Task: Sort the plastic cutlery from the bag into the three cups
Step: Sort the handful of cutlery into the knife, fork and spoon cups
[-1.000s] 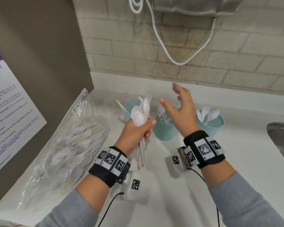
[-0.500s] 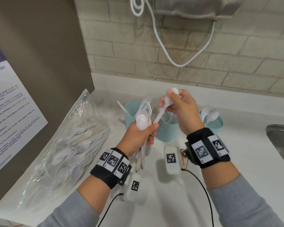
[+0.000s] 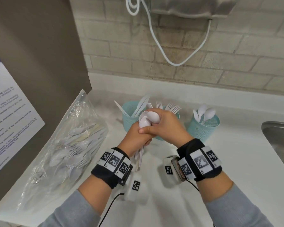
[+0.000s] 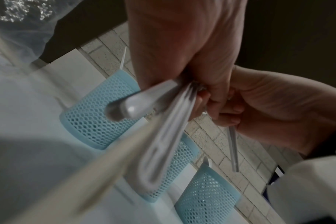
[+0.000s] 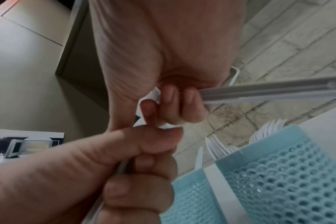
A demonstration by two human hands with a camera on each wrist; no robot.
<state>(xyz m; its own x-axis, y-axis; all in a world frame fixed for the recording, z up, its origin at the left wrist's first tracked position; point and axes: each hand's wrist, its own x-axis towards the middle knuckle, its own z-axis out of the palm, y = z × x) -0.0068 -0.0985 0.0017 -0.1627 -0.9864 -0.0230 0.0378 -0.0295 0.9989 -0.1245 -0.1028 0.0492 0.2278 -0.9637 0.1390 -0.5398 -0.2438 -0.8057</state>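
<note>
My left hand (image 3: 145, 135) grips a bundle of white plastic spoons (image 3: 144, 121), bowls up and handles (image 3: 140, 158) hanging below the fist. My right hand (image 3: 161, 122) presses against it from the right, fingers curled round a spoon (image 3: 153, 118); its handle (image 5: 259, 91) sticks out past the fingers. Behind the hands stand three teal mesh cups: the left cup (image 3: 129, 119) holds knives, the middle cup (image 3: 161, 138), mostly hidden, holds forks (image 3: 171, 107), and the right cup (image 3: 203, 129) holds spoons. The clear bag (image 3: 69, 140) of cutlery lies at the left.
A grey panel with a poster (image 3: 10, 102) rises just left of the bag. A steel sink (image 3: 280, 140) opens at the right edge of the white counter (image 3: 236, 161). A white cable (image 3: 162, 51) hangs on the brick wall behind the cups.
My right hand closed on a spoon, lifted it away from the bundle, then came back down against the left hand with the spoon still in its grip. The left hand kept its bundle.
</note>
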